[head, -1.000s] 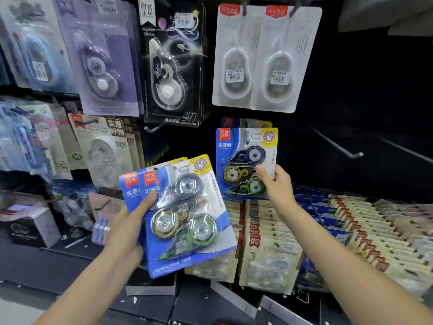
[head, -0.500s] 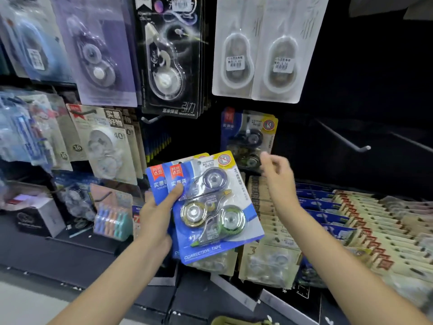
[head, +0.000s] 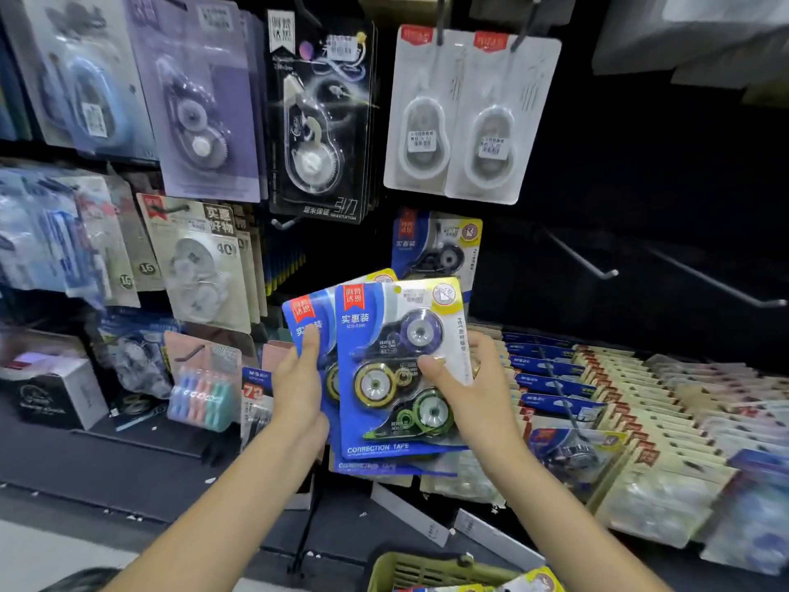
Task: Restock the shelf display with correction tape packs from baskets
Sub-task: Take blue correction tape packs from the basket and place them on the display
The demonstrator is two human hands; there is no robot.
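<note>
In front of the shelf I hold a small fan of blue correction tape packs. My right hand (head: 467, 388) pinches the front pack (head: 384, 335), thumb across its blister with three tape wheels. My left hand (head: 299, 378) grips the packs behind (head: 309, 311), thumb on a blue card. One more pack of the same kind (head: 439, 245) hangs on a peg just above them. A green basket (head: 427, 570) with more packs shows at the bottom edge.
Other carded tapes hang on pegs: white ones (head: 469, 113), a black one (head: 320, 121), purple ones (head: 200, 100). Two bare pegs (head: 597, 267) jut out at right. Rows of flat packs (head: 640, 395) fill the lower shelf. A black-and-white box (head: 55, 390) stands at left.
My right hand let go of the pack it hung on the peg, came down and took the front pack of the fan. My left hand rose with the packs toward the middle.
</note>
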